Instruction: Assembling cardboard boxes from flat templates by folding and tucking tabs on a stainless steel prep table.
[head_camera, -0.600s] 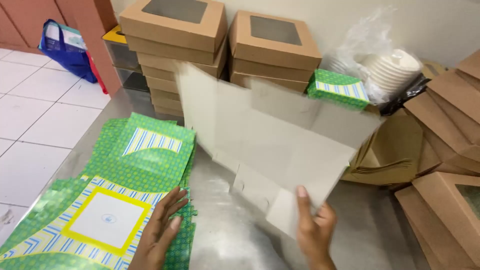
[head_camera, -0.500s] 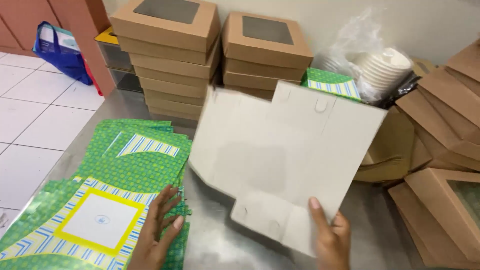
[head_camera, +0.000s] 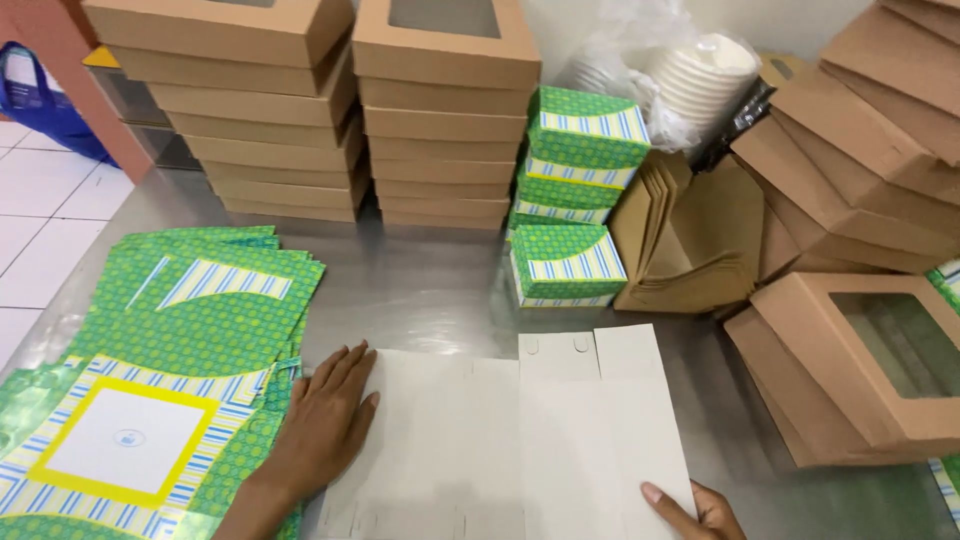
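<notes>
I work at a steel counter (head_camera: 430, 290) that gleams dully under even light. Off its left edge lies a white tiled floor (head_camera: 40, 215), and a pale wall (head_camera: 790, 20) rises behind its far edge.

Two bare hands are seen. No glove, ring or watch is worn on the left hand (head_camera: 325, 425), and no sleeve is seen on its wrist. Short, plain nails are seen on the right hand (head_camera: 695, 510).
</notes>
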